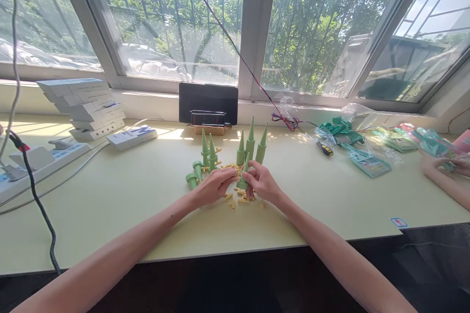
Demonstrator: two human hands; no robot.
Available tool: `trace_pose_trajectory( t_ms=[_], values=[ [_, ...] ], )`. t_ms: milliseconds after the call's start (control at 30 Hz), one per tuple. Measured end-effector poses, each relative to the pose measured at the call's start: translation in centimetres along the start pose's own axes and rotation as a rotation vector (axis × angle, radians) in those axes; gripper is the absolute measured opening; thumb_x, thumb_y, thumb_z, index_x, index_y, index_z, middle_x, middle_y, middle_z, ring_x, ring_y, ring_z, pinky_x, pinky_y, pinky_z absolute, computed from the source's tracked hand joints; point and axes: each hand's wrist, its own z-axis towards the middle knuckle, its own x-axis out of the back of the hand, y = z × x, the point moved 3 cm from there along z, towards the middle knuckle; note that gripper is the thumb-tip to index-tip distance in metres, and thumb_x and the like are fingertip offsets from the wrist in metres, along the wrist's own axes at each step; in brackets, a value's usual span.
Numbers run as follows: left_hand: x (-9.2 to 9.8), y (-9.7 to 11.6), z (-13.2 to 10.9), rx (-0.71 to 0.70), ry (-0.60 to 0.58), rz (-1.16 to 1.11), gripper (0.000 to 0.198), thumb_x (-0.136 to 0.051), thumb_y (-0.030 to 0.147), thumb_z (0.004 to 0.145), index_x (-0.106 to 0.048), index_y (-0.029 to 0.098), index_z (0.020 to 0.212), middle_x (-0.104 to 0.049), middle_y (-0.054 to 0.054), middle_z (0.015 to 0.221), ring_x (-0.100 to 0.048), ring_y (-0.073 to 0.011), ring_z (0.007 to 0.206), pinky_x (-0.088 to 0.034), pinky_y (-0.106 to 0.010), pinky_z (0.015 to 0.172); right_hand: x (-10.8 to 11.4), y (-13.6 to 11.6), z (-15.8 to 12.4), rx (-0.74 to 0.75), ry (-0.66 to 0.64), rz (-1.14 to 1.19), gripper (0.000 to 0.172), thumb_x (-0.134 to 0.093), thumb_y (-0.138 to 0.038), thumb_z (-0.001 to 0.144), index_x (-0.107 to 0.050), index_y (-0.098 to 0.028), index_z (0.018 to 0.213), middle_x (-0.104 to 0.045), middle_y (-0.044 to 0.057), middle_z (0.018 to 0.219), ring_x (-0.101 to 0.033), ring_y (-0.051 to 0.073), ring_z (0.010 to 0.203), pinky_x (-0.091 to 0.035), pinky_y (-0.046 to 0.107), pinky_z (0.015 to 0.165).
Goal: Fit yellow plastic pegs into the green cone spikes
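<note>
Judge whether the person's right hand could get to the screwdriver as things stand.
Probably yes. Bare table lies between the right hand and the screwdriver, off to its right, with nothing standing in the way. But its grip is full: it holds a cone.

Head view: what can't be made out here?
All in the head view:
Left hand: what it pinches, hidden by its own fingers.
Green cone: base covered by right hand.
Co-worker's hands: cut off by right edge.
Boxes: print too small.
Yellow pieces: shape too small.
</note>
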Motion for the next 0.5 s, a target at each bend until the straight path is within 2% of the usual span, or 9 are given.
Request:
trace_pose_trajectory(
  t_ms=[100,333,500],
  values=[
    [0.03,-0.01,0.06,0.013,0.004,0.003,0.028,-0.039,0.022,0.1,-0.038,0.018,0.072,-0.038,0.004,0.064,-0.031,-0.0105,0.057,-0.028,-0.024,0.057,0.05,0.01,0.02,0.012,0.009,-0.007,0.031,-0.059,-0.049,0.089,-0.048,-0.021,0.099,-0.057,-0.007,0.06,-0.059,0.013,0.038,-0.046,0.021,0.033],
    [-0.34,-0.02,0.28,0.183,0.004,-0.054,0.032,-0.038,0.026,0.099,-0.035,0.018,0.068,-0.033,0.005,0.057,-0.029,-0.0094,0.054,-0.026,-0.024,0.055,0.45,0.69,0.04,0.076,0.081,-0.117,0.028,-0.06,-0.045,0.089,-0.049,-0.022,0.1,-0.059,-0.005,0.071,-0.059,0.01,0.04,-0.044,0.02,0.034],
    [-0.42,-0.05,0.22,0.178,0.015,-0.058,0.032,-0.039,0.027,0.099,-0.037,0.018,0.068,-0.033,0.005,0.057,-0.03,-0.0092,0.054,-0.027,-0.024,0.055,0.37,0.59,0.07,0.09,0.081,-0.124,0.026,-0.058,-0.043,0.09,-0.048,-0.022,0.101,-0.059,-0.005,0.071,-0.057,0.01,0.039,-0.043,0.02,0.035]
  ],
)
